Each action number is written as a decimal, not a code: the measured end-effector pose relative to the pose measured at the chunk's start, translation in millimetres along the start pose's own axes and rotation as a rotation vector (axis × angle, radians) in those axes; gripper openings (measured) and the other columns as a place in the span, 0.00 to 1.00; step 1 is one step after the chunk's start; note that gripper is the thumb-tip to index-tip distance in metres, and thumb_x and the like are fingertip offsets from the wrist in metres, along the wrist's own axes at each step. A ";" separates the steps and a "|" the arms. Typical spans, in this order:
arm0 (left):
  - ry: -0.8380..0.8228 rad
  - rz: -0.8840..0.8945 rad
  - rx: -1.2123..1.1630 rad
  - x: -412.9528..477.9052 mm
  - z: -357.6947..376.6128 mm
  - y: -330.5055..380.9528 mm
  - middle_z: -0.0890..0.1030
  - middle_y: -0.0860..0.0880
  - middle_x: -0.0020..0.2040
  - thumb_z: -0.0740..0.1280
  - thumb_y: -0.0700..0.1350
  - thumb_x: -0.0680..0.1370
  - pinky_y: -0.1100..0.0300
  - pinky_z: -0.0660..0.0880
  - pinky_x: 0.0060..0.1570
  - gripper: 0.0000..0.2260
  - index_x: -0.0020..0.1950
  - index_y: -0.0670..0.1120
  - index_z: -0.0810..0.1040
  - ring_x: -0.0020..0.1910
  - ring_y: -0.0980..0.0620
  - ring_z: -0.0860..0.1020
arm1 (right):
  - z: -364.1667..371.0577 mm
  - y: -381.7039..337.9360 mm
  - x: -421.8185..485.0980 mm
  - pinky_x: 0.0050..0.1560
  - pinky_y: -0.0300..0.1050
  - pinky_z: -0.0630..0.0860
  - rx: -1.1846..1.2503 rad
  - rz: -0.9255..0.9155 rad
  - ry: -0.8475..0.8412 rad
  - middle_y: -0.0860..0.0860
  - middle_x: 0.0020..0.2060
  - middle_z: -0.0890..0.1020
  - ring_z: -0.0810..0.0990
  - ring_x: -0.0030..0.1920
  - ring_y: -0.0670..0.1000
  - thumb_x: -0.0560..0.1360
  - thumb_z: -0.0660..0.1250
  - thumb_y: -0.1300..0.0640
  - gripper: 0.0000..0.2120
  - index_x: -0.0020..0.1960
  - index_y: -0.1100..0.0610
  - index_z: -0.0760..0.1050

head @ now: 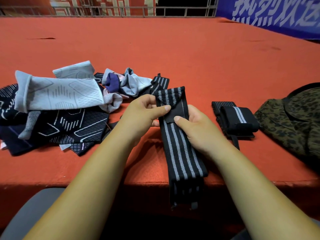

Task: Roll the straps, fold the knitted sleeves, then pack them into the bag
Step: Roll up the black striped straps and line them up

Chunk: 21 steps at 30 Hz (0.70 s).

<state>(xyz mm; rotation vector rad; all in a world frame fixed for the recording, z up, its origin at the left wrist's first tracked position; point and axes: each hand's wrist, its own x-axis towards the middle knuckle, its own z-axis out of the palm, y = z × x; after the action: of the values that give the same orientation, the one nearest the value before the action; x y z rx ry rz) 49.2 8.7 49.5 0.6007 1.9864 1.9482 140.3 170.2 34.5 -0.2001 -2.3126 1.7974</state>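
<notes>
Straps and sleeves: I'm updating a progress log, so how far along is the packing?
Early. Done: one rolled strap lies beside the camouflage bag. In hand: the left hand and right hand grip a striped strap, its top end folded over and its tail hanging off the table edge. Left: the knitted sleeves lie unfolded in a pile, another strap lies loose beside them, and packing remains.

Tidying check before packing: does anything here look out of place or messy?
Yes. The knitted sleeves lie in a crumpled, overlapping heap at the left of the table. The striped strap, pinched by the left hand and right hand, hangs unrolled over the near edge.
</notes>
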 end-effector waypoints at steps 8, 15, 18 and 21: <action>0.017 0.089 -0.045 0.4 5.4 0.2 0.83 0.56 0.39 0.75 0.37 0.80 0.48 0.78 0.47 0.06 0.52 0.46 0.82 0.43 0.53 0.81 | -4.5 -6.4 -4.2 0.43 0.34 0.79 0.027 0.027 0.070 0.48 0.49 0.90 0.87 0.44 0.42 0.88 0.63 0.47 0.13 0.59 0.50 0.84; -0.090 -0.021 0.095 -3.9 6.1 3.2 0.89 0.46 0.49 0.75 0.34 0.78 0.53 0.84 0.50 0.13 0.62 0.40 0.81 0.47 0.52 0.87 | -2.3 -6.2 -5.1 0.51 0.48 0.83 0.010 0.036 0.151 0.47 0.49 0.90 0.89 0.51 0.52 0.88 0.62 0.47 0.13 0.59 0.49 0.84; -0.041 0.001 0.074 -2.5 6.3 0.5 0.89 0.48 0.48 0.74 0.32 0.78 0.59 0.84 0.48 0.12 0.61 0.40 0.82 0.47 0.53 0.87 | -4.2 -3.5 -2.6 0.50 0.53 0.81 -0.051 0.081 0.146 0.47 0.44 0.89 0.88 0.45 0.52 0.86 0.63 0.42 0.17 0.55 0.54 0.82; 0.023 0.035 0.030 0.3 5.6 -3.6 0.89 0.49 0.48 0.73 0.30 0.78 0.57 0.84 0.49 0.13 0.61 0.40 0.82 0.49 0.51 0.88 | -6.3 1.7 1.0 0.53 0.56 0.82 -0.052 0.176 0.126 0.50 0.44 0.89 0.88 0.46 0.55 0.85 0.63 0.40 0.22 0.53 0.59 0.82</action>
<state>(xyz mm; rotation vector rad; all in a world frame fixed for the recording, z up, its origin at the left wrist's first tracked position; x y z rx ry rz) 51.4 13.7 45.8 0.6270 2.0355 1.9578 140.8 176.8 34.4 -0.5247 -2.3169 1.7469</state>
